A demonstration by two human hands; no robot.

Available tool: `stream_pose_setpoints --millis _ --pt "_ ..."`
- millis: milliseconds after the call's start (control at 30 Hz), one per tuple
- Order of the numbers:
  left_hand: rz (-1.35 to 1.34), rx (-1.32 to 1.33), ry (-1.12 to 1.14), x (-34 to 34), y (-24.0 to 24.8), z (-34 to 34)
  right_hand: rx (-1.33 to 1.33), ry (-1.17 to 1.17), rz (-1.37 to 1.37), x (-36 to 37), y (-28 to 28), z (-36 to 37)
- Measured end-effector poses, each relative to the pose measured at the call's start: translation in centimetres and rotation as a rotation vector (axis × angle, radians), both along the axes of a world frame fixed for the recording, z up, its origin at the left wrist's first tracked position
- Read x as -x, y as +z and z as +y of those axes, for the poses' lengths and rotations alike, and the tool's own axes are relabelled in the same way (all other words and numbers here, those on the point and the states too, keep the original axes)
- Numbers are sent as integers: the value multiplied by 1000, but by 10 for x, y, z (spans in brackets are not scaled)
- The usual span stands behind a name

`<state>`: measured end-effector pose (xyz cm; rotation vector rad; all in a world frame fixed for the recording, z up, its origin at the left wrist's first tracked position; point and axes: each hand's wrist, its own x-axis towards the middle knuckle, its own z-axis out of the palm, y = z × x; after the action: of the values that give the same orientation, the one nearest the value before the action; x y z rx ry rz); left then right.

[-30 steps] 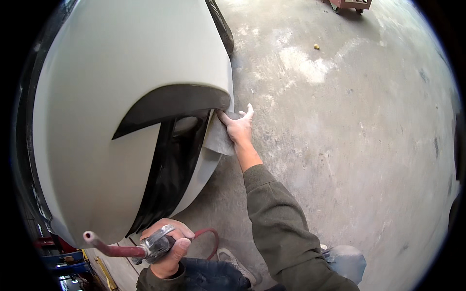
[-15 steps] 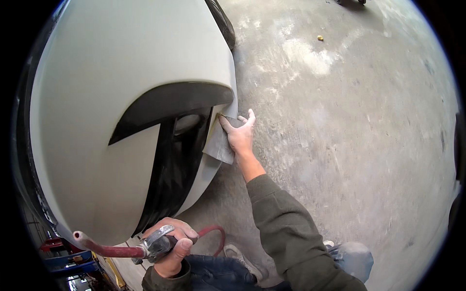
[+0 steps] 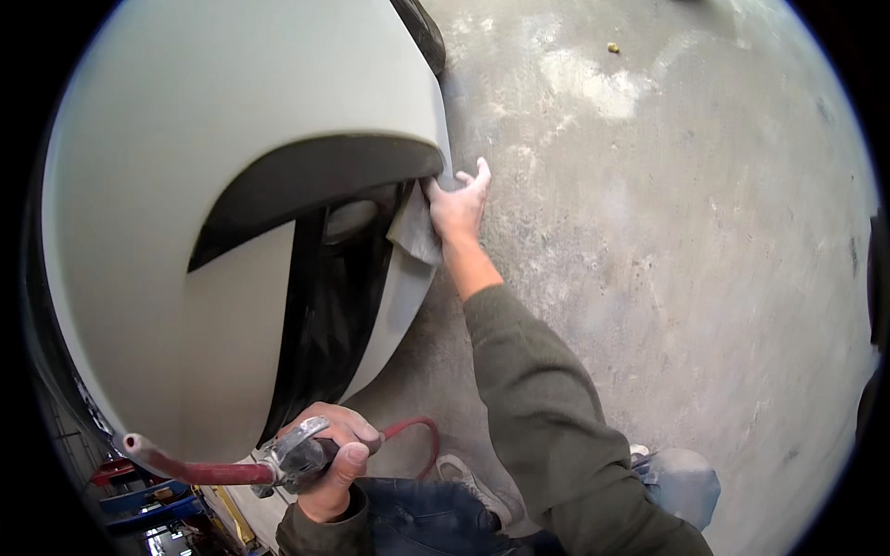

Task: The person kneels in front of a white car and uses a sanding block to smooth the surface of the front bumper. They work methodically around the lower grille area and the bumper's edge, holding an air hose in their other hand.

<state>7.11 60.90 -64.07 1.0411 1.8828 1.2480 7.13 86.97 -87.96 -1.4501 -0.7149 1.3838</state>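
In my left hand (image 3: 341, 428), at the bottom, is an air blow gun (image 3: 298, 456) with a metal lever. A length of red hose sticks out from its front toward the left; my fingers are wrapped round its body. My right hand (image 3: 457, 213) is at the right edge of a pale grey car bumper (image 3: 236, 338). Its thumb pins a folded grey sheet of sandpaper (image 3: 415, 233) to the narrow strip beside the glossy black insert (image 3: 320, 324). The other fingers are spread past the bumper's edge, partly hidden by the hand.
A red air hose (image 3: 433, 445) loops behind the gun, above my shoe (image 3: 468, 482). Concrete floor (image 3: 649, 278) stretches to the right, with a small yellowish object (image 3: 613, 47) on it. Blue and red equipment (image 3: 153, 505) stands at the lower left.
My right hand has slid up along the bumper's edge with the sandpaper, toward the dark arched recess. My left hand still grips the blow gun, and the view has shifted slightly.
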Motion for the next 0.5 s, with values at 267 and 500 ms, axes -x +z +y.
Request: stream_pose_setpoints --millis 267,500 --pt "-18 -10 42 7 4 6 -74 74 -28 3 -1 -29" --pt "45 -5 -9 4 -5 21 -44 107 41 -1 -6 -6"
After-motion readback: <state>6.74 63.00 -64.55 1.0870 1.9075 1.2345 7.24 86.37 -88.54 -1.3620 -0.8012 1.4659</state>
